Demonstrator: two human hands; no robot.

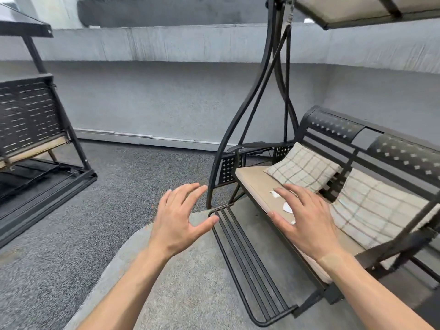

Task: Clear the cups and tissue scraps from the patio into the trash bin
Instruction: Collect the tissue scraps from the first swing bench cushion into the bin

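Observation:
Small white tissue scraps (pixel 287 207) lie on the beige seat cushion (pixel 256 182) of a black metal swing bench. My right hand (pixel 303 219) hovers over them with fingers spread and straight, partly hiding the scraps; I cannot tell if it touches them. My left hand (pixel 179 220) is held out open over the floor, left of the bench's footrest, holding nothing. No cups or trash bin show in the view.
Two checked pillows (pixel 302 166) lean against the bench's backrest. A black barred footrest (pixel 247 260) juts out from the seat front. The swing's curved frame posts (pixel 238 120) rise behind. Another black metal bench (pixel 35 129) stands at the left on grey carpet.

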